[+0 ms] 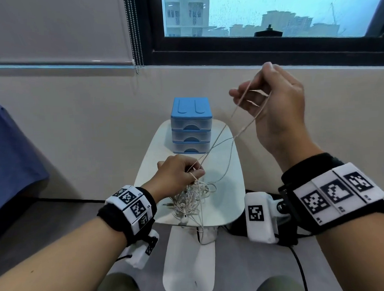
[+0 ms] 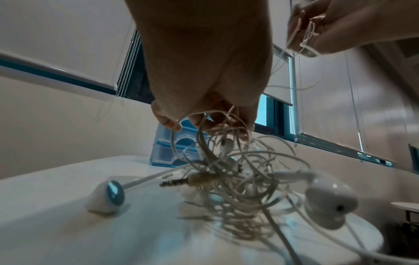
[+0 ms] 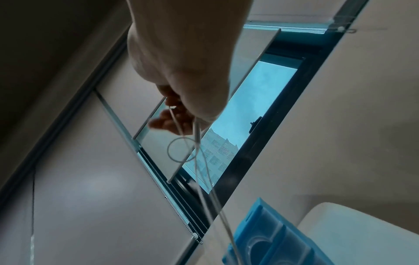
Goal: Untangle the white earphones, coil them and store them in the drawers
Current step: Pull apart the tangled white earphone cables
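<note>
A tangled bundle of white earphones [image 1: 189, 200] [image 2: 238, 175] lies on the near part of a small white table [image 1: 223, 187]. My left hand [image 1: 179, 173] [image 2: 204, 107] pinches cable strands just above the bundle. My right hand [image 1: 270, 103] [image 3: 181, 100] is raised high to the right and pinches a stretch of cable [image 1: 225, 126] drawn up from the bundle. Two earbuds [image 2: 330, 200] and the metal jack plug [image 2: 174, 182] show in the left wrist view. A blue three-drawer unit [image 1: 191, 125] [image 3: 272, 238] stands at the table's far end, all drawers closed.
Behind the table runs a beige wall under a window [image 1: 269, 12] with a bead chain [image 1: 135, 34] hanging from a blind. A blue cloth [image 1: 10, 156] lies at the left. The table's white base [image 1: 188, 265] stands between my knees.
</note>
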Motion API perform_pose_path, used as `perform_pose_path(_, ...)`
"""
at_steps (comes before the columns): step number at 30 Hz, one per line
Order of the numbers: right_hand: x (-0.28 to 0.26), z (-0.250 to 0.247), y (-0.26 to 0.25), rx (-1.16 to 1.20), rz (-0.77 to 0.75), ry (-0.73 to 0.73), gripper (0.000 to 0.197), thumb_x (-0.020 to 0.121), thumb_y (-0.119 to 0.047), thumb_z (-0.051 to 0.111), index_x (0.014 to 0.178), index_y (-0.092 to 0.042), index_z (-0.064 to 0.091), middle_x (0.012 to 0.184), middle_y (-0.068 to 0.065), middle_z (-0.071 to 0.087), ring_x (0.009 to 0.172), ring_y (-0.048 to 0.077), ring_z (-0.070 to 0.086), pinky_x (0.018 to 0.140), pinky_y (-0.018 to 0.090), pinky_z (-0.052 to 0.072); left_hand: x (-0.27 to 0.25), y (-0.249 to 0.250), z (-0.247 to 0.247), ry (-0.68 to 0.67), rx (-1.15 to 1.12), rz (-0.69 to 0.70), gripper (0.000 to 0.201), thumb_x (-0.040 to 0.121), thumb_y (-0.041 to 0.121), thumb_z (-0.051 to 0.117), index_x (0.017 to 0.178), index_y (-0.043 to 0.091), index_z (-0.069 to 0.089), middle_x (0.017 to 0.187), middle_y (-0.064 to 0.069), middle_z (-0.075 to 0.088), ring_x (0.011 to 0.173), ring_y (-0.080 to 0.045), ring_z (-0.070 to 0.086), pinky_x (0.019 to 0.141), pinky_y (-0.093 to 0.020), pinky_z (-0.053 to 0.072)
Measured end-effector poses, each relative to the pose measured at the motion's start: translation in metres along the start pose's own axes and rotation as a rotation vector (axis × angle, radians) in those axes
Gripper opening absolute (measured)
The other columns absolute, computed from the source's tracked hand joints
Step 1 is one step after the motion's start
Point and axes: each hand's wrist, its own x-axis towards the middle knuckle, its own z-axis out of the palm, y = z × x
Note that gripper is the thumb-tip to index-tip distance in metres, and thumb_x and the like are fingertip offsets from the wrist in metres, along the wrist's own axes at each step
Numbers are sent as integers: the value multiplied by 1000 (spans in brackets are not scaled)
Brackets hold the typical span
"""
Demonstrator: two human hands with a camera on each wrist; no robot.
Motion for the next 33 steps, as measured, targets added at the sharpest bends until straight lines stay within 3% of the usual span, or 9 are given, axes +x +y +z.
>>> perform_pose_path(2, 4, -2, -5, 59, 28, 43, 37, 107, -21, 48, 70, -17, 45, 57, 2, 44, 49, 18, 47, 48, 29, 42, 0, 0, 0, -4, 1, -1, 17, 92, 44, 72, 80, 32, 72, 65, 20, 68, 78, -5, 69, 104, -53, 43)
perform_pose_path(4, 9, -7, -1, -112, 47, 33, 35, 104, -23, 55, 72, -21, 42, 53, -2, 34, 44, 14, 29, 46, 24, 25, 1, 1, -1, -5, -11, 1, 17, 92, 44, 72, 80, 33, 72, 65, 19, 68, 75, -6, 68, 101, -55, 46)
perform_pose_path(6, 10, -11, 4, -477, 81, -86, 24, 97, -33, 66, 83, -21, 50, 56, -5, 40, 46, 12, 30, 47, 24, 25, 2, 2, -2, -3, -32, 4, 18, 93, 45, 72, 78, 33, 71, 63, 17, 67, 66, -5, 63, 99, -57, 48)
perform_pose_path(8, 8, -16, 8, -948, 142, -302, 25, 90, -44, 73, 93, -22, 60, 72, -7, 50, 57, 10, 41, 50, 26, 29, 2, 2, -5, 6, -40, -2, 20, 93, 45, 72, 75, 34, 70, 61, 17, 66, 59, -1, 59, 98, -58, 48)
perform_pose_path(11, 5, -22, 9, -1347, 271, -546, 30, 84, -51, 78, 90, -22, 71, 89, -4, 61, 75, 12, 56, 55, 25, 39, 3, 0, -8, 24, 20, -24, 21, 93, 45, 71, 74, 36, 70, 60, 22, 65, 63, -2, 60, 100, -53, 46)
perform_pose_path(16, 6, -22, -1, -1509, 280, -608, 23, 78, -41, 86, 81, -21, 76, 82, 0, 68, 70, 14, 58, 54, 23, 42, 2, -1, -8, 28, 102, -35, 22, 93, 47, 71, 77, 31, 70, 57, 17, 63, 69, -2, 61, 101, -43, 37)
perform_pose_path(23, 1, -20, -2, -1799, 355, -784, 13, 78, -20, 86, 84, -13, 77, 66, -6, 60, 66, 16, 56, 55, 24, 38, 1, 4, -7, 10, 185, 5, 20, 94, 45, 70, 80, 30, 69, 62, 14, 62, 71, 1, 57, 94, -38, 31)
perform_pose_path(29, 10, -20, -21, -1760, 238, -622, 19, 83, -22, 84, 73, -13, 71, 73, 2, 63, 64, 19, 55, 52, 25, 42, -1, 4, -4, 0, 238, 16, 16, 92, 44, 72, 84, 30, 70, 66, 15, 59, 74, 3, 53, 93, -39, 31)
perform_pose_path(33, 16, -16, -35, -1696, 196, -528, 38, 86, -30, 81, 62, -12, 58, 70, 5, 51, 59, 22, 47, 50, 27, 34, 0, 7, -3, -15, 227, 14, 13, 92, 41, 72, 86, 29, 71, 71, 14, 62, 75, 2, 53, 93, -39, 30)
